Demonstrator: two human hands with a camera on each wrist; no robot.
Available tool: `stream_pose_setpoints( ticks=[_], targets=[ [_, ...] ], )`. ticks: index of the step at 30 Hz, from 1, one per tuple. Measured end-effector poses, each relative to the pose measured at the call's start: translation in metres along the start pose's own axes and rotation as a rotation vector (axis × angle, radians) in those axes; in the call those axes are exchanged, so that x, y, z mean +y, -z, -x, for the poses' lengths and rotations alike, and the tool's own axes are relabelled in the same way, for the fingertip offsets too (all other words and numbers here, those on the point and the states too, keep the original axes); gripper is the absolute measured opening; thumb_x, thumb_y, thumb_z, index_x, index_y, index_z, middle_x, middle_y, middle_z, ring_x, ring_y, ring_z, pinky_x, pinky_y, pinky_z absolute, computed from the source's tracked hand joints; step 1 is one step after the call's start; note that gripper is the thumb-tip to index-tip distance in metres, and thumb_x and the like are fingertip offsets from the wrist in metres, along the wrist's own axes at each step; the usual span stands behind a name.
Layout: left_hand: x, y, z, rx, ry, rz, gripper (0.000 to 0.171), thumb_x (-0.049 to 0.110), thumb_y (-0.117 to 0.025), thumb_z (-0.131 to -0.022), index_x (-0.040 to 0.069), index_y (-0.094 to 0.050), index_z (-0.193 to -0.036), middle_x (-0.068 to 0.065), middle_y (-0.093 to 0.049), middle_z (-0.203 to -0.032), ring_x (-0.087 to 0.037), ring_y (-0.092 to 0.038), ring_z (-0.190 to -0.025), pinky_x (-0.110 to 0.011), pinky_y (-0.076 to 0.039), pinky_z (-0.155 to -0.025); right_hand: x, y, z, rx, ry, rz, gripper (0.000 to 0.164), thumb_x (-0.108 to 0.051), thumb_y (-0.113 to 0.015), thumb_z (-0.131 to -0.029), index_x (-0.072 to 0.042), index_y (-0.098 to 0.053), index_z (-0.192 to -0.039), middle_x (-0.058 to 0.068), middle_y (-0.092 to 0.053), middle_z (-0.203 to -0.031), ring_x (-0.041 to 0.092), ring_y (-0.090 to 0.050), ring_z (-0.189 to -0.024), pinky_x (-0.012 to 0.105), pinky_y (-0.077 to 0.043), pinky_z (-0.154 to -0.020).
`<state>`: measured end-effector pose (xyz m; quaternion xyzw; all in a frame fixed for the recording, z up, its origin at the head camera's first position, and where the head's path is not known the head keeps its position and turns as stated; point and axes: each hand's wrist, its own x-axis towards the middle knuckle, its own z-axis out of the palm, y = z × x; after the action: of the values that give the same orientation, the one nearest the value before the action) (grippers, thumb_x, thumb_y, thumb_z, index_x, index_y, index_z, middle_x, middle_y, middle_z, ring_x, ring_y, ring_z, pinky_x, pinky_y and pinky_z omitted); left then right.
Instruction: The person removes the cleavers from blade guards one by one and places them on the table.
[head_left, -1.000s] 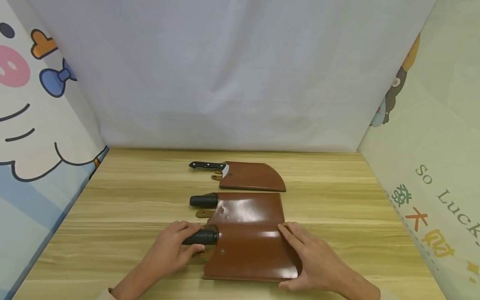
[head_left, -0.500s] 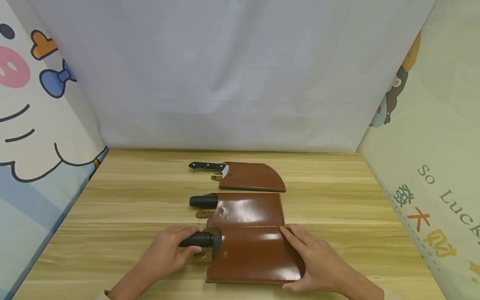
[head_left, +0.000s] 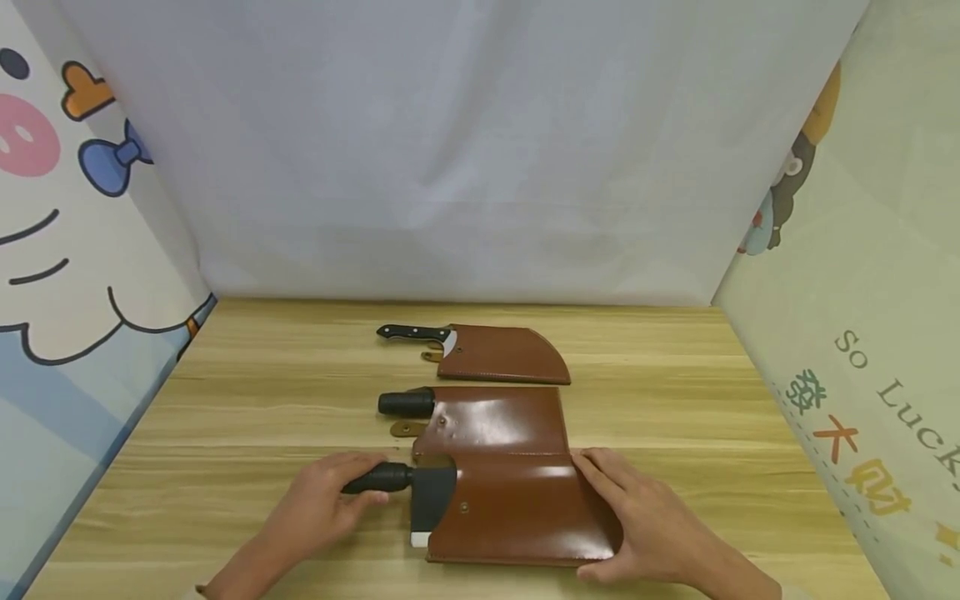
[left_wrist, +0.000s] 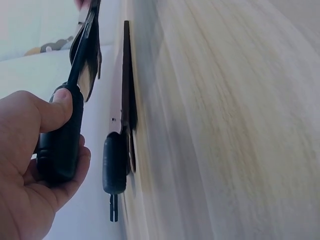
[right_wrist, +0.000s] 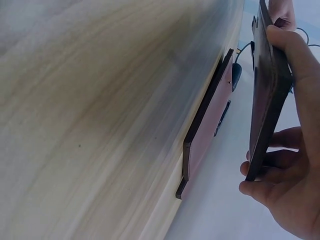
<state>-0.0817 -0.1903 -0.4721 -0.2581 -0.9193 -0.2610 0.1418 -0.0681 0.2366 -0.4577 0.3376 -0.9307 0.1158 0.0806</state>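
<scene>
My left hand (head_left: 318, 504) grips the black handle of a cleaver (head_left: 432, 498). Part of the dark blade, with its pale cutting edge, shows outside a brown leather sheath (head_left: 532, 510); the rest of the blade is hidden inside. At the sheath's right end, my right hand (head_left: 647, 527) holds it between thumb and fingers. Both wrist views show the pair raised off the table: the cleaver handle (left_wrist: 61, 137) lies in the left palm, and the sheath's edge (right_wrist: 274, 95) sits in the right hand's grip.
Just beyond lies a second sheathed cleaver (head_left: 495, 417) with a black handle and a snap strap (head_left: 407, 429). Farther back is a sheathed knife (head_left: 506, 354) with a riveted handle. All lie on a wood-grain table (head_left: 247, 400), before a white cloth (head_left: 465, 150).
My left hand has moved left with the handle, drawing some of the cleaver's blade out of the sheath. The sheath and right hand have shifted slightly right.
</scene>
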Motion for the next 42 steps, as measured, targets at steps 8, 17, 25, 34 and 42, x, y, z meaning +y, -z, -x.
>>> stream_pose_setpoints(
  ticks=[8,17,25,34,42],
  targets=[
    [-0.003,0.012,0.005,-0.051,0.102,-0.003,0.044,0.027,-0.088,-0.080,0.008,-0.077,-0.118,-0.004,-0.076,-0.113,-0.025,-0.074,-0.102,-0.042,-0.060,-0.084,0.003,0.005,0.004,0.016,0.002,0.021,0.121,-0.073,-0.086,-0.059,-0.003,-0.048,-0.151,0.015,-0.055,-0.145,0.035,-0.058,-0.130,0.050,-0.058,-0.088],
    [-0.007,0.019,0.008,-0.087,0.150,-0.002,0.044,0.029,-0.087,-0.082,0.009,-0.077,-0.119,-0.005,-0.076,-0.115,-0.027,-0.074,-0.103,-0.043,-0.060,-0.085,0.004,0.007,0.009,-0.001,-0.004,0.029,0.120,-0.075,-0.084,-0.061,-0.004,-0.048,-0.151,0.017,-0.054,-0.147,0.038,-0.058,-0.130,0.052,-0.058,-0.088],
    [-0.011,0.030,0.009,-0.051,0.132,0.002,0.043,0.026,-0.088,-0.081,0.007,-0.077,-0.118,-0.007,-0.076,-0.113,-0.029,-0.074,-0.101,-0.046,-0.060,-0.082,0.010,0.010,0.012,0.021,0.004,0.031,0.121,-0.075,-0.085,-0.060,-0.004,-0.047,-0.151,0.016,-0.055,-0.146,0.036,-0.061,-0.126,0.052,-0.058,-0.087],
    [-0.017,0.040,0.011,-0.082,0.155,0.024,0.043,0.025,-0.086,-0.083,0.006,-0.076,-0.119,-0.008,-0.075,-0.115,-0.030,-0.073,-0.102,-0.047,-0.060,-0.083,0.018,0.013,0.019,0.045,0.013,0.031,0.120,-0.078,-0.081,-0.062,-0.003,-0.049,-0.150,0.018,-0.056,-0.144,0.037,-0.062,-0.124,0.052,-0.059,-0.086],
    [-0.023,0.048,0.015,-0.098,0.158,0.029,0.044,0.024,-0.087,-0.082,0.005,-0.076,-0.121,-0.009,-0.075,-0.116,-0.031,-0.073,-0.102,-0.046,-0.060,-0.082,0.022,0.015,0.028,0.031,-0.016,-0.003,0.122,-0.074,-0.087,-0.057,-0.003,-0.051,-0.149,0.020,-0.054,-0.147,0.040,-0.062,-0.124,0.053,-0.058,-0.088]
  ],
)
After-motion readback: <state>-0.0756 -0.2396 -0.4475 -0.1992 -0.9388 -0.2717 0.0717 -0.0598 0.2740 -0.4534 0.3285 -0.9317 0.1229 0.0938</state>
